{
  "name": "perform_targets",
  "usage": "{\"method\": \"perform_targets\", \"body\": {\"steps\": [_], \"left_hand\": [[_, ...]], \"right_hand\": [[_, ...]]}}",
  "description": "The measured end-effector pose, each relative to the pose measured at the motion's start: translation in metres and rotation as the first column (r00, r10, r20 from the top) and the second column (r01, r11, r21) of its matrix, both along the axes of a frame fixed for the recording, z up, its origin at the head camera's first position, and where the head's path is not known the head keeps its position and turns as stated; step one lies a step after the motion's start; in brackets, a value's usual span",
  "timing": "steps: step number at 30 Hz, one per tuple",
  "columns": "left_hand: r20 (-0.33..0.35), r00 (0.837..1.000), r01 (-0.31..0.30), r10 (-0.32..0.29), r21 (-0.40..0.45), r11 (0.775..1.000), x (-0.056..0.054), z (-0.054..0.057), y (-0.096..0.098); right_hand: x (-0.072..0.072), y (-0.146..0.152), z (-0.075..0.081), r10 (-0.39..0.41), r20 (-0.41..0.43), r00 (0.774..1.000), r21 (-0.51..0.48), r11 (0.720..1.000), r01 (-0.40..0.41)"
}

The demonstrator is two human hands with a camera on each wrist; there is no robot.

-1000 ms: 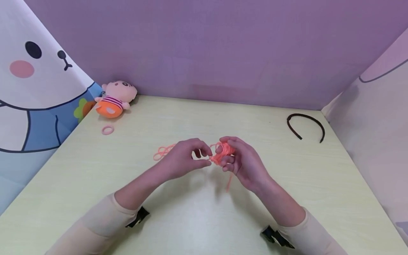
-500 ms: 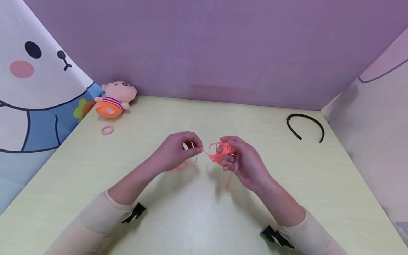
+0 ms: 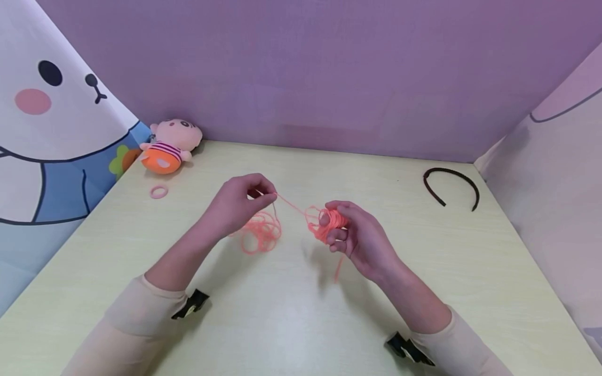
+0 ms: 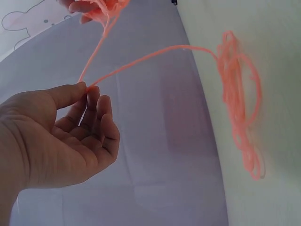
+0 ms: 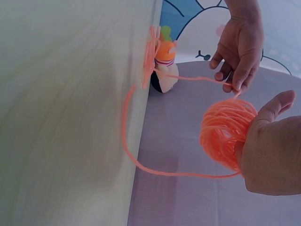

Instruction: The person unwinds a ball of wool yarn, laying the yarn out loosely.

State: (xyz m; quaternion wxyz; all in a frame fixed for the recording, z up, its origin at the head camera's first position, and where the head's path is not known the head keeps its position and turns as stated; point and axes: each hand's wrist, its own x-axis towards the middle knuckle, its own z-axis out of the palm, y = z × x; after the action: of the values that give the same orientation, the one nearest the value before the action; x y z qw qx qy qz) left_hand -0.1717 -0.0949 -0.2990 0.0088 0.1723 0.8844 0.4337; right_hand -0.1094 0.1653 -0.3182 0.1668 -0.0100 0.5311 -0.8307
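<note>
- purple wall (image 3: 329,78), upper frame
- pinching strand (image 3: 290,203) thumb-to-finger in left hand (image 3: 235,203)
- gripping ball (image 3: 336,219) in curled right hand (image 3: 363,240), centre
- likely light, soft; best held round middle

Left wrist view: yarn ball (image 4: 114,6) cut by top edge. Head view: left hand (image 3: 234,204) partly covers loose yarn (image 3: 264,227).

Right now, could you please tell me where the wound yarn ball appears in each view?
Head: yarn ball just right of centre, in the right hand.
Left wrist: yarn ball at the top edge, left of centre.
Right wrist: yarn ball right of centre.
Shared landmark: the left hand, pinching a strand.
</note>
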Motion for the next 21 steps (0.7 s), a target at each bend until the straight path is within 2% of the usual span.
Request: {"method": "perform_targets", "body": {"steps": [8,16,21], "left_hand": [[-0.054,0.994,-0.095,0.096,0.028,0.995,-0.005,0.009,-0.014],[-0.026,0.986,-0.165,0.166,0.044,0.985,-0.003,0.02,-0.02],[-0.016,0.978,-0.207,0.208,0.067,0.976,-0.001,0.023,-0.023]], "right_hand": [[0.0,0.0,0.0,-0.002,0.001,1.0,-0.009,1.0,0.002],[-0.001,0.001,0.0,-0.008,0.005,1.0,-0.016,1.0,0.008],[-0.002,0.002,-0.001,-0.021,0.012,1.0,-0.016,1.0,0.021]]}}
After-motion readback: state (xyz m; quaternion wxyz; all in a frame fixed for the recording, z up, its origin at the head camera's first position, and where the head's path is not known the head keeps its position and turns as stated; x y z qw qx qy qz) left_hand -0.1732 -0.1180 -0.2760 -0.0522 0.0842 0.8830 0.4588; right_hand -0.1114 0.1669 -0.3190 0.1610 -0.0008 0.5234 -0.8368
